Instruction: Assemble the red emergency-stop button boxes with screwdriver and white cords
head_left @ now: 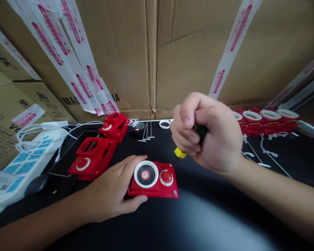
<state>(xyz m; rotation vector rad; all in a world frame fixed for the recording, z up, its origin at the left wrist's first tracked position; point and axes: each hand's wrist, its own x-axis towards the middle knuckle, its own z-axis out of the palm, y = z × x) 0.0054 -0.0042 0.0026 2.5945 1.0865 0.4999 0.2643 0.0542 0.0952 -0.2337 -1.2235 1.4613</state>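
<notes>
A red box-shaped device (157,191) lies on the black table, with a white-ringed round window (146,174) on its left and a red button (166,177) on its right. Around its left end my left hand (117,188) is closed, fingers behind and thumb along the front. My right hand (205,132) is wrapped round a screwdriver (180,152) with a black and yellow handle. The screwdriver's shaft slants down to the silver screw (171,165) at the device's back right corner; whether the tip sits in it I cannot tell. Another screw (175,192) shows at the front right corner.
Red housings (92,157) stand at the left beside a dark tablet (64,164) and a white power strip (28,164) with cables. Thin metal rods (150,130) and a white ring (164,124) lie behind. Several red devices (267,122) stand right. Cardboard boxes (120,52) wall the back.
</notes>
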